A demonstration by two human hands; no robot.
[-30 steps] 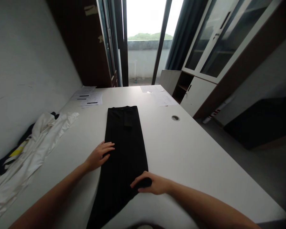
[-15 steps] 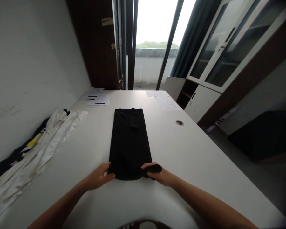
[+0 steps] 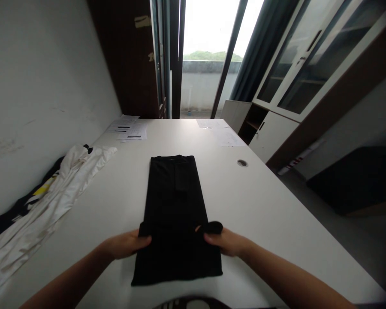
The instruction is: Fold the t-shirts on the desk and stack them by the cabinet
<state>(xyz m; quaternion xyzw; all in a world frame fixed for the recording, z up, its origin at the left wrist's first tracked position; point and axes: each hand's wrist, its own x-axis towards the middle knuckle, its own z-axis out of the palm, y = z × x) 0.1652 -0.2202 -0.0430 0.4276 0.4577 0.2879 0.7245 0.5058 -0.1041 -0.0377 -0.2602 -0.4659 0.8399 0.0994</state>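
A folded black shirt [image 3: 176,206] lies lengthwise on the white table, its collar end and front placket facing away from me. My left hand [image 3: 127,243] pinches its left edge, thumb on top and the fingers hidden under the cloth. At the opposite edge my right hand [image 3: 227,240] grips the cloth between thumb and fingers, with a dark fold of it curling over the fingers. The shirt's near end spreads out below both hands, close to my body.
Along the wall on the left lies a heap of white and black clothes [image 3: 61,189]. Papers [image 3: 130,128] rest at the far left of the table [image 3: 270,240], more papers [image 3: 221,133] at the far right. A round cable hole [image 3: 242,163] sits on the right.
The shirt has been drawn towards me, and its near end now hangs open below my hands. My hands have moved slightly further apart, still holding the sides.
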